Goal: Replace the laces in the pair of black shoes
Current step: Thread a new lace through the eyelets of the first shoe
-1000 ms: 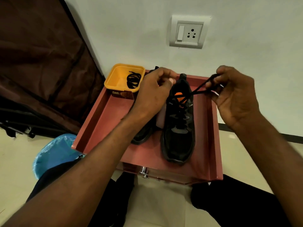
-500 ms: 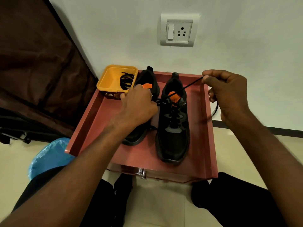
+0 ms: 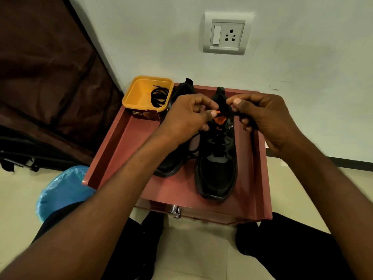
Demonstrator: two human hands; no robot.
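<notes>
The brown band on the front of the yellow tub [image 3: 148,91] carries gold script lettering, seen at a slant and too blurred to read with any certainty. The right black shoe [image 3: 217,158] has small pale characters on its side just below the orange tongue patch [image 3: 220,119], but they are too small to make out. No other writing can be read.

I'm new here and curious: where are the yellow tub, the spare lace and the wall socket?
Yellow tub [image 3: 134,93]: head view, bare inner floor.
Spare lace [image 3: 159,97]: head view, middle of the coil.
Wall socket [image 3: 231,36]: head view, pin holes.
</notes>
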